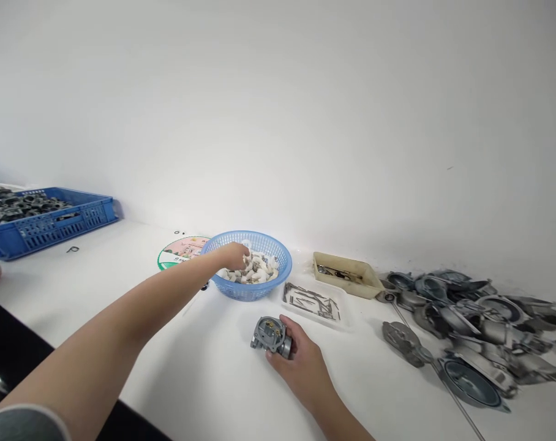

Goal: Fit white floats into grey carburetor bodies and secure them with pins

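My right hand (300,362) is closed around a grey metal carburetor body (269,334), held just above the white table, its open face with small brass parts turned up. My left hand (234,255) reaches into a round blue plastic basket (245,293) of small white parts (259,269). Its fingers are curled down among these parts and the fingertips are hidden, so what they pinch cannot be made out. To the right of the basket lies a clear shallow tray (312,303) with thin dark metal pins.
A cream bin (351,266) with small metal pieces stands behind the tray. Grey metal castings (471,324) are heaped at the right, with a thin rod (457,401) by them. A blue crate (52,233) of dark parts sits far left. A round printed fan (181,250) lies beside the basket.
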`<state>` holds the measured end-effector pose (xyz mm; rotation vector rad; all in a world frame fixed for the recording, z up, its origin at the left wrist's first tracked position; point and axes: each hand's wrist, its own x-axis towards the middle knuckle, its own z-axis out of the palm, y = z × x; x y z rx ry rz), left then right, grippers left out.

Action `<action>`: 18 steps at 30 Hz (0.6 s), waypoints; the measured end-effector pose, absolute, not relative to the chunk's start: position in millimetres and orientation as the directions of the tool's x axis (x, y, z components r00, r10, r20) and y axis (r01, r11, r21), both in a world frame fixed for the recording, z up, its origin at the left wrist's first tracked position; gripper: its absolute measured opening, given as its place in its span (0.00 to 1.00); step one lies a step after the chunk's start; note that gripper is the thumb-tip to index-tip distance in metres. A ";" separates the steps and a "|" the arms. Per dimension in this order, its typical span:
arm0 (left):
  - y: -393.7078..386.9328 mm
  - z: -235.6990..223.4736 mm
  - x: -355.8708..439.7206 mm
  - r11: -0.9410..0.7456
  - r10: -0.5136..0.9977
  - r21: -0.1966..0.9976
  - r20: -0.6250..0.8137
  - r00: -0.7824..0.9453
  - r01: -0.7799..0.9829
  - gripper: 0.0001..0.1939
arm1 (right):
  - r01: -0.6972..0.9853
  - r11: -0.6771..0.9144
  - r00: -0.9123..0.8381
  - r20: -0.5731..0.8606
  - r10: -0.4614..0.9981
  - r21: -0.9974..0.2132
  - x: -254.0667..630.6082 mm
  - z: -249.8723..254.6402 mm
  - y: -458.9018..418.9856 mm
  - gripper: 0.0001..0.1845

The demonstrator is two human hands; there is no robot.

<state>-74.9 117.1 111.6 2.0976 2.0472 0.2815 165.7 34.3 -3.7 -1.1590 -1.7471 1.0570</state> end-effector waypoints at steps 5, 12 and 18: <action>144.5 88.2 -74.6 -0.057 0.991 0.099 -0.117 0.069 0.993 0.13 | 0.287 0.273 -0.290 0.189 0.938 -0.918 167.6 -6.2 36.3 0.33; 139.4 86.9 -77.6 -0.119 0.993 0.095 -0.009 0.120 0.988 0.11 | 0.297 0.261 -0.304 0.168 0.938 -0.919 167.8 -7.7 37.1 0.33; 109.7 95.7 -80.3 -0.096 0.976 0.237 0.215 0.044 0.967 0.14 | 0.342 0.253 -0.312 0.145 0.939 -0.905 166.5 -3.3 31.6 0.35</action>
